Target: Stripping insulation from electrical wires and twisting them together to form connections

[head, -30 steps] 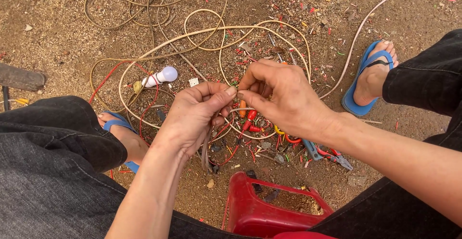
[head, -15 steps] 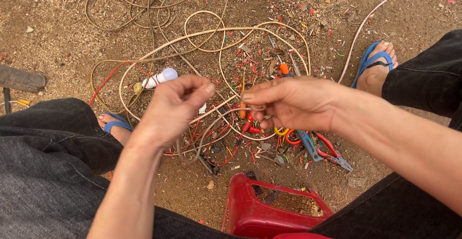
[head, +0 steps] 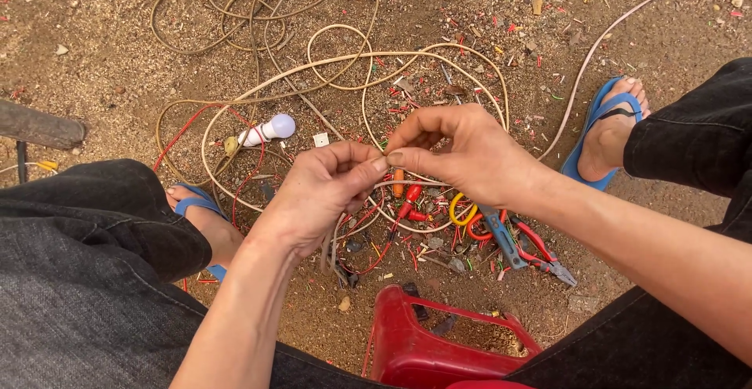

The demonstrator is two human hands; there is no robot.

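The left hand [head: 317,193] and the right hand [head: 462,150] meet fingertip to fingertip above a patch of dry, gritty brown ground [head: 102,52]. Each hand is pinched closed, thumb against forefinger, on the same thin beige wire [head: 368,201], which drops from the pinch and trails down under the left palm into the tangle below; how its end looks inside the pinch cannot be made out. That tangle is one long run of smooth, round, cream-coloured cable [head: 345,60], lying in several loose overlapping loops, with a thinner red wire [head: 184,130] curving through it on the left. One small white light bulb [head: 270,129], glossy and rounded, lies among the loops to the left of the hands. Just below the right hand sit pliers with blue and red handles [head: 517,240], beside a short yellow hook-shaped piece and a few red plastic bits. Tiny red, green and yellow scraps of insulation [head: 470,36] are strewn over the dirt, too many to count. Two blue rubber sandals are on the person's feet, one at the left [head: 192,205] and one at the right [head: 595,123]. The two legs are in dark, coarse fabric. A shiny red plastic stool [head: 439,342] shows its edge at the bottom centre.
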